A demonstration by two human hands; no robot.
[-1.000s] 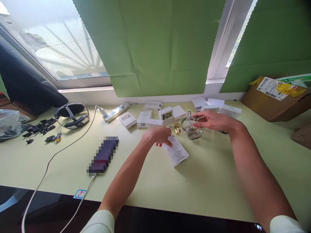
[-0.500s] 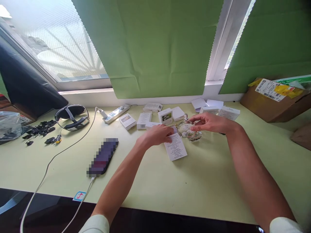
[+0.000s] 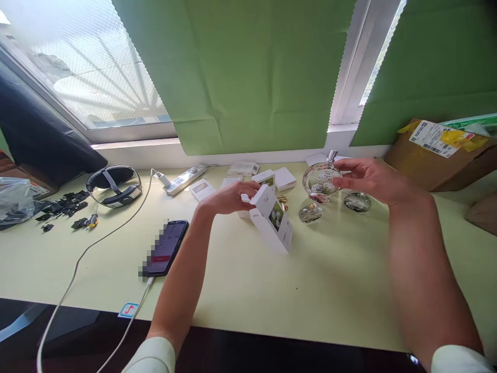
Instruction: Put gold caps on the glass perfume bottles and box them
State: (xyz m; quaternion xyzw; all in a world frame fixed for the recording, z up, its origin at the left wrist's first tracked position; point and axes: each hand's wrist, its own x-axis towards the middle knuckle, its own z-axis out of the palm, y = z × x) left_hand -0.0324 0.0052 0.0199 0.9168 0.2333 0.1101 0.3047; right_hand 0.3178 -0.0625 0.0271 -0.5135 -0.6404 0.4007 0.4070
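My left hand (image 3: pixel 232 197) is closed on a white perfume box (image 3: pixel 272 218), which tilts above the table and shows a flower picture. The upper end of this box seems to have a flap raised. My right hand (image 3: pixel 367 178) pinches a round, clear glass perfume bottle (image 3: pixel 321 182) at its right side, holding it up with its silver neck on top. Below that bottle lies another glass bottle (image 3: pixel 310 213), and a third glass bottle (image 3: pixel 357 202) lies beneath my right hand. Small gold-coloured pieces (image 3: pixel 282 199) lie just behind the held box.
Several white boxes (image 3: pixel 284 178) lie toward the window, near a power strip (image 3: pixel 185 180). A phone (image 3: pixel 169 248) on a charging cable sits left of my left arm. Farther left are a headset (image 3: pixel 115 186), a screwdriver (image 3: pixel 92 220) and black parts (image 3: pixel 65 207). A cardboard box (image 3: pixel 438 166) stands right.
My right hand has moved right and raised the bottle away from the one under it. My left hand has shifted slightly left and turned the box, so its flower picture now shows.
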